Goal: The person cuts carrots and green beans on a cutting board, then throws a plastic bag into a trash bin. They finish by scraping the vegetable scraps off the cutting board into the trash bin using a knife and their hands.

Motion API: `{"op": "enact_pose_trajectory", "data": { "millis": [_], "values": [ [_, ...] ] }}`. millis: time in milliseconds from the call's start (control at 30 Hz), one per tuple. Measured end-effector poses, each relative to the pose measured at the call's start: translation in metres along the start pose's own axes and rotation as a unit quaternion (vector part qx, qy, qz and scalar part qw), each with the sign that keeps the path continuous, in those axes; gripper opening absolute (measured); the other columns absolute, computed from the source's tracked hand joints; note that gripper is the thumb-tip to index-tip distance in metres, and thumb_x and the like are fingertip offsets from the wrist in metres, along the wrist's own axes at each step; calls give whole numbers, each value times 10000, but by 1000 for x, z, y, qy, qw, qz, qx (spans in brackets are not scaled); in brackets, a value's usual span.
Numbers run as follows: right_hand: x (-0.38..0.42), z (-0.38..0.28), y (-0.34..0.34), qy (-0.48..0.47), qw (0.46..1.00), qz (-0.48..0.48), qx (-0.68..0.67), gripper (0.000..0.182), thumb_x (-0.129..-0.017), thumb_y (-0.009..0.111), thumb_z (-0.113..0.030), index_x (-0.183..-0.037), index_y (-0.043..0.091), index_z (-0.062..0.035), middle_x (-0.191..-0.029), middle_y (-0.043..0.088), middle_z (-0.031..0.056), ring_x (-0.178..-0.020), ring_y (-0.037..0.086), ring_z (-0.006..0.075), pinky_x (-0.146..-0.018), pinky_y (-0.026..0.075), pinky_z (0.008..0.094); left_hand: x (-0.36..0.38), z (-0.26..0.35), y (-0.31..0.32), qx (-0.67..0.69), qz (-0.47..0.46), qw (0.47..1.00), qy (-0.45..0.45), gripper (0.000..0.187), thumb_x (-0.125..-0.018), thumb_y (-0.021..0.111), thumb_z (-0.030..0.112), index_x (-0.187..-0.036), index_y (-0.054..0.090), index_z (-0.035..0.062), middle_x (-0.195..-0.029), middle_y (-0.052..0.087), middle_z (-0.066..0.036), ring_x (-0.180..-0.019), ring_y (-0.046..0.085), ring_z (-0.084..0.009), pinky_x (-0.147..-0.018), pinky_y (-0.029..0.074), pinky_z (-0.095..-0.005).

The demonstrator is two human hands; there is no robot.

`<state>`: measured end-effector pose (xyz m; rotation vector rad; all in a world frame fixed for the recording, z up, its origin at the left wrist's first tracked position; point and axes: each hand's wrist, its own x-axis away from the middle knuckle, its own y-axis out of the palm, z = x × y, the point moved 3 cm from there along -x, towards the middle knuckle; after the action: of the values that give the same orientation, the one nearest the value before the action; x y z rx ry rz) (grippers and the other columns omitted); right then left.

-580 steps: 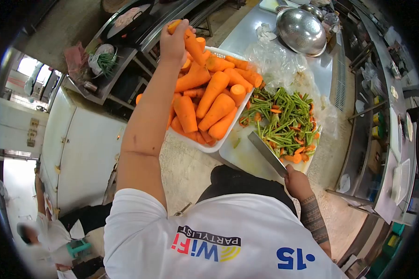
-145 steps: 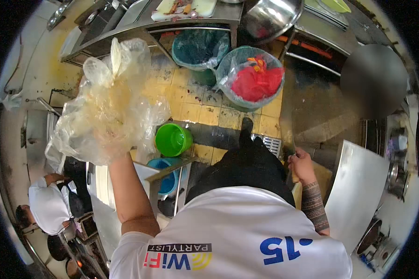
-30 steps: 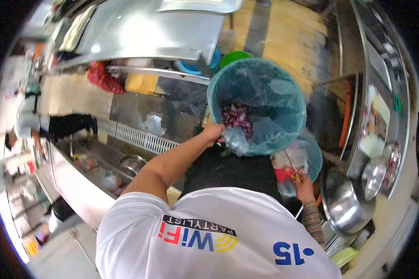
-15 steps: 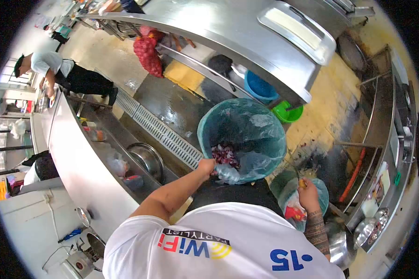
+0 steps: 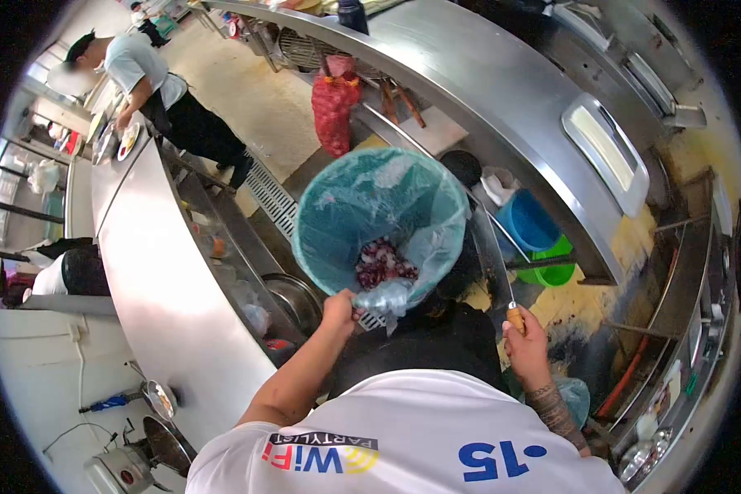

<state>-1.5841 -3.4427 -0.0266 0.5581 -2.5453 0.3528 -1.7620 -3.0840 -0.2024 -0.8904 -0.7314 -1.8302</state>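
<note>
My left hand [image 5: 340, 313] is closed on the near rim of a large green bin [image 5: 309, 267], where the bunched plastic liner [image 5: 387, 298] folds over. Chopped red-purple and white pieces [image 5: 380, 262], looking like red onion, lie at the bottom of the bin. The fingers of my right hand [image 5: 527, 339] wrap round the wooden handle of a knife [image 5: 494, 267]. Its broad metal blade points up and away, just right of the bin. Below my right forearm, a smaller plastic-lined container [image 5: 575, 399] is partly hidden.
Steel counters [image 5: 185, 305] run along the left and across the far side [image 5: 469, 74]. Under the far one are a blue tub [image 5: 525, 221], a green basin [image 5: 556, 267] and a red mesh sack [image 5: 334, 115]. Another person [image 5: 152, 90] stands at the left counter.
My right hand has risen from over the smaller container, bringing the knife's blade up beside the bin. The bin has shifted left with my left hand still on its rim. My view has turned.
</note>
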Motion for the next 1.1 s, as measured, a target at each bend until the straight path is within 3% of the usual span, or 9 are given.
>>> {"op": "enact_pose_trajectory", "data": {
  "millis": [33,200,533,733,833,933,1000,1100],
  "values": [
    [-7,-14,19,-31,999,-12,-5,478,-989,643,-91,-1430,490,14,-822,566,-12,-587,473,46,-500,403,213,1,25,-1,18,23,999,14,108,-853,581,69,-785,598,-13,-666,555,-117,-511,545,-223,-435,360,-327],
    [-68,-80,96,-80,993,-82,-20,483,-1008,627,-94,-1457,468,-17,-848,555,-13,-612,480,46,-524,418,216,-47,132,-13,77,65,992,75,95,-880,579,90,-854,569,-1,-702,554,-108,-498,531,-229,-429,368,-330],
    [-248,-225,290,-122,974,-187,-45,500,-999,642,-85,-1467,470,-38,-829,544,-25,-633,495,50,-546,439,231,-159,363,1,112,124,983,71,127,-926,563,158,-952,525,40,-757,549,-84,-548,507,-175,-456,377,-301],
    [-301,-327,376,-155,961,-229,-20,480,-1002,627,-78,-1455,480,-18,-860,565,-19,-642,502,44,-556,428,223,-213,463,-16,136,128,979,81,123,-927,549,131,-992,510,35,-749,541,-85,-530,514,-178,-433,384,-283],
    [-337,-373,421,-176,955,-238,22,478,-1001,633,-92,-1449,489,-4,-957,611,19,-755,573,84,-671,491,248,-257,525,-15,134,141,978,79,99,-906,545,113,-957,547,28,-750,578,-95,-523,544,-188,-436,392,-293],
    [-371,-402,467,-241,944,-216,72,490,-993,652,-116,-1440,496,10,-1074,641,78,-921,615,144,-838,515,295,-298,578,-15,126,147,979,64,97,-895,542,107,-940,565,25,-747,592,-100,-519,560,-191,-437,401,-299],
    [-394,-426,504,-226,946,-215,94,492,-987,663,-129,-1428,504,19,-1138,644,111,-1005,613,174,-916,500,317,-331,619,-15,124,147,980,57,96,-895,536,104,-939,564,24,-745,589,-101,-517,559,-190,-434,404,-298],
    [-420,-446,562,-212,952,-197,98,489,-980,671,-138,-1413,515,28,-1169,651,136,-1040,618,189,-942,498,325,-380,683,-19,107,140,983,58,84,-892,524,93,-905,557,18,-728,574,-103,-510,552,-189,-420,399,-292]
  ]
}}
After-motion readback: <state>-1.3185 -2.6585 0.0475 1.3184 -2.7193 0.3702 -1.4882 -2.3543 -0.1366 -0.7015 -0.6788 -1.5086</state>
